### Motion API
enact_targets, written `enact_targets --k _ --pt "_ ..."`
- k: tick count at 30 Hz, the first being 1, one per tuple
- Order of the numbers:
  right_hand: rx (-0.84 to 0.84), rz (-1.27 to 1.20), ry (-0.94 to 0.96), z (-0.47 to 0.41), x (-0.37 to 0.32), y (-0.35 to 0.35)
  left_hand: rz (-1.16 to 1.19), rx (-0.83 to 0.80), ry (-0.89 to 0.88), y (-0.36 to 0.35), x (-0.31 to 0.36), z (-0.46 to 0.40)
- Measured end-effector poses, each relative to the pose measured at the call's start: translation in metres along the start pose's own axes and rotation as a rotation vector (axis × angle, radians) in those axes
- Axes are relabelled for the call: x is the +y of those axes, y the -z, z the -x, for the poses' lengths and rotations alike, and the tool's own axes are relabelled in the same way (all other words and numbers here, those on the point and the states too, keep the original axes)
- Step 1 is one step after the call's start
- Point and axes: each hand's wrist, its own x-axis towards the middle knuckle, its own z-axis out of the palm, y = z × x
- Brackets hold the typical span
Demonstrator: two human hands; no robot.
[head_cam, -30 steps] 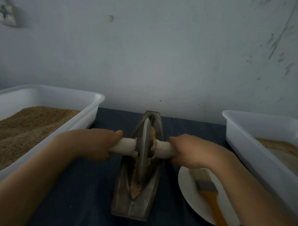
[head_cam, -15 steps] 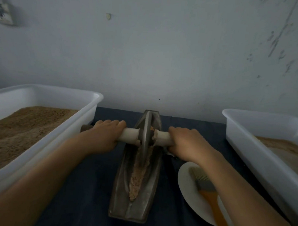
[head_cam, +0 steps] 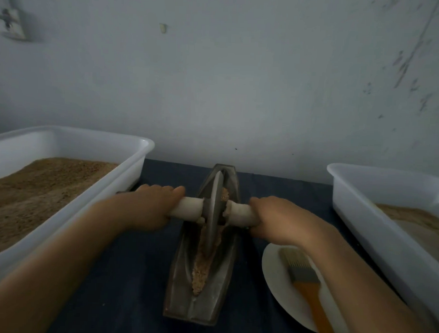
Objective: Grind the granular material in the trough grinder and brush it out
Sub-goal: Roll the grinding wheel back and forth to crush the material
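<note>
Our left hand (head_cam: 149, 208) and right hand (head_cam: 284, 218) curl their fingers around the white axle (head_cam: 189, 210) of the grinding wheel (head_cam: 214, 213), which stands in the trough grinder (head_cam: 182, 272) on the counter (head_cam: 124, 295) over brown granular material (head_cam: 201, 272). A brush (head_cam: 306, 281) lies on a white plate (head_cam: 278, 290).

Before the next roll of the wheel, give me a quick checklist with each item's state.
1. Left hand grips its handle: ok.
2. Right hand grips the other handle: ok.
3. Wheel sits in the trough: ok.
4. Grain lies inside the trough: ok.
5. Brush rests on the plate, out of the wheel's path: ok.
6. Grain ground fine enough: cannot tell.
</note>
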Motion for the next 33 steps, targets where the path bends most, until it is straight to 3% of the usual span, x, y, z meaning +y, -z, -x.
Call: enact_targets --k 4,9,13,18,20,23,26,33 --pt "-0.213 -0.064 0.041 0.018 -0.008 0.019 0.103 -0.29 -0.067 0.02 -0.003 0.02" --pt "-0.192 -0.036 0.042 0.019 -0.009 0.02 0.168 -0.298 -0.041 0.017 -0.004 0.017" --pt "0.029 0.023 -0.003 -0.003 -0.001 0.001 0.145 -0.112 -0.022 0.003 -0.004 0.0" --pt "0.388 0.115 -0.045 -0.024 0.012 -0.027 -0.069 0.317 0.083 -0.023 -0.003 -0.024" --pt "0.463 0.135 -0.055 -0.027 0.013 -0.032 -0.09 0.44 0.092 -0.031 -0.001 -0.029" --pt "0.456 0.146 -0.047 -0.026 0.013 -0.032 -0.087 0.476 0.082 -0.033 -0.001 -0.028" --pt "0.324 0.125 -0.028 -0.02 0.012 -0.023 -0.082 0.359 0.071 -0.023 -0.001 -0.022" --pt "-0.142 -0.026 0.01 0.011 -0.006 0.012 0.105 -0.155 -0.037 0.01 0.0 0.012"
